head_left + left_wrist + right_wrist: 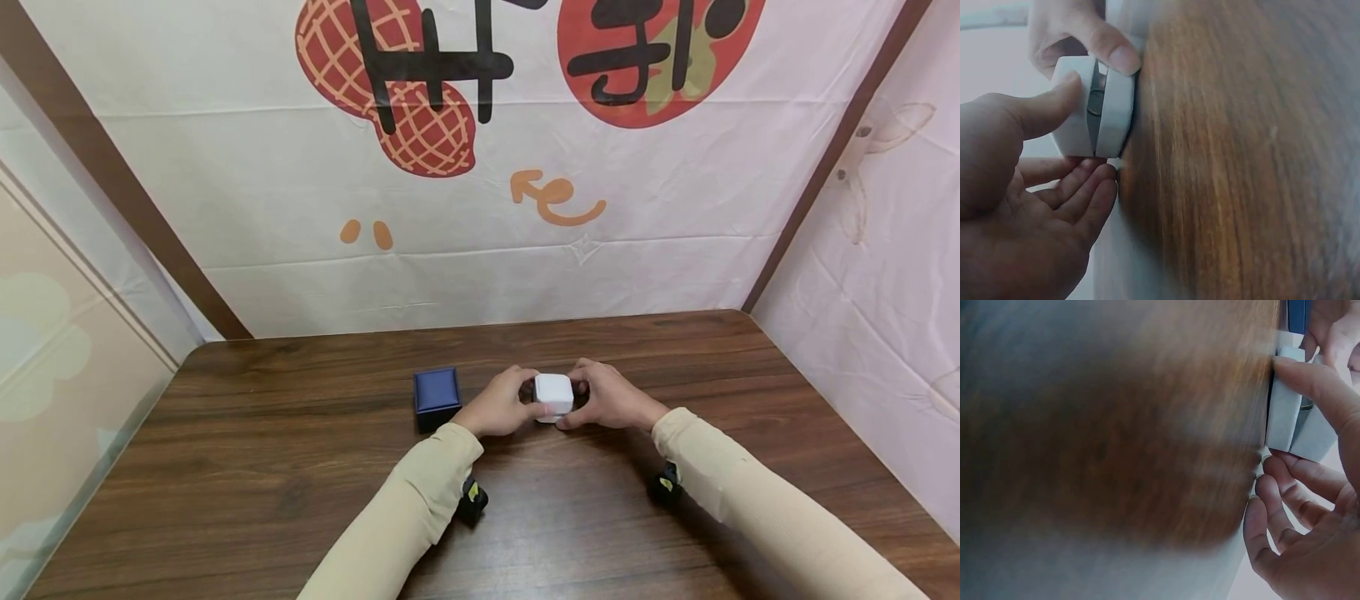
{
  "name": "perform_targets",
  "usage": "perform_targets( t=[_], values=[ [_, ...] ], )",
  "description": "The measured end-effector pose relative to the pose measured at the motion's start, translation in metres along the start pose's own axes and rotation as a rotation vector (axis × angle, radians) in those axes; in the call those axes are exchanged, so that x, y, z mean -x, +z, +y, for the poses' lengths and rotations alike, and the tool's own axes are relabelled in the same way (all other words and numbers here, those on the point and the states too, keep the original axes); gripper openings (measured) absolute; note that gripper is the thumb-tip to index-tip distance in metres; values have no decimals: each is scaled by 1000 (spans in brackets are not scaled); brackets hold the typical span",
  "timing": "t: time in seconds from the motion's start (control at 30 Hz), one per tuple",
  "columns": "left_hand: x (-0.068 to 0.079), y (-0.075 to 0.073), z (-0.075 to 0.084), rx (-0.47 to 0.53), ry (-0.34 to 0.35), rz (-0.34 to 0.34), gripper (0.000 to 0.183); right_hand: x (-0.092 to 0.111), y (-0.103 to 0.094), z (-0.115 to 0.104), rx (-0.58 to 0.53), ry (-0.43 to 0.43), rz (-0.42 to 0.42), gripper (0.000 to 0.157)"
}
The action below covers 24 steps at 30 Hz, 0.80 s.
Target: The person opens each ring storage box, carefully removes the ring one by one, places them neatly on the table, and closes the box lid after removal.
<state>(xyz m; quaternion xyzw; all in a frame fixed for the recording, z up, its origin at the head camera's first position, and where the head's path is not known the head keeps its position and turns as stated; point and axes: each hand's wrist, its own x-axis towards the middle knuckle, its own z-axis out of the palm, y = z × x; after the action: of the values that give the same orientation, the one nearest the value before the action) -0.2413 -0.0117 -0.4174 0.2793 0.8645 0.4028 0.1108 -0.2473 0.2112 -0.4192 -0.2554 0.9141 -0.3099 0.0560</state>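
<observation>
A small white ring box (pixel 553 393) stands on the table between both hands. Its lid (pixel 1067 134) is partly raised from the base (pixel 1119 115), and a ring (pixel 1092 114) shows in the gap. My left hand (pixel 498 404) grips the lid, thumb on the near side and fingers on the far side. The right hand (pixel 611 398) holds the base, its thumb (pixel 1316 381) pressed against the near side and a fingertip at the far side. Just left of my left hand sits a closed dark blue box (pixel 437 392).
The brown wood-grain table (pixel 285 467) carries both boxes. A white printed cloth (pixel 480 275) hangs behind its far edge, with further cloth walls at the left and right. Black wrist devices (pixel 471 502) hang under both sleeves.
</observation>
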Motion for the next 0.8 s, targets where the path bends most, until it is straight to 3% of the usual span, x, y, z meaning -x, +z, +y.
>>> perform_targets(
  t=[0.2, 0.4, 0.6, 0.8],
  values=[
    [-4, -1, -3, 162, -12, -17, 31, -1, 0, 0, -32, 19, -2, 45],
    [-6, -2, 2, 264, -98, -18, 32, -3, 0, -1, -41, 56, -5, 46],
    [-7, -1, 8, 289, -210, 12, 45, -4, 0, 1, -41, 75, 12, 38],
    [-9, 2, 12, 320, -247, 69, 51, -6, 1, 3, -57, 75, 26, 39]
  ],
)
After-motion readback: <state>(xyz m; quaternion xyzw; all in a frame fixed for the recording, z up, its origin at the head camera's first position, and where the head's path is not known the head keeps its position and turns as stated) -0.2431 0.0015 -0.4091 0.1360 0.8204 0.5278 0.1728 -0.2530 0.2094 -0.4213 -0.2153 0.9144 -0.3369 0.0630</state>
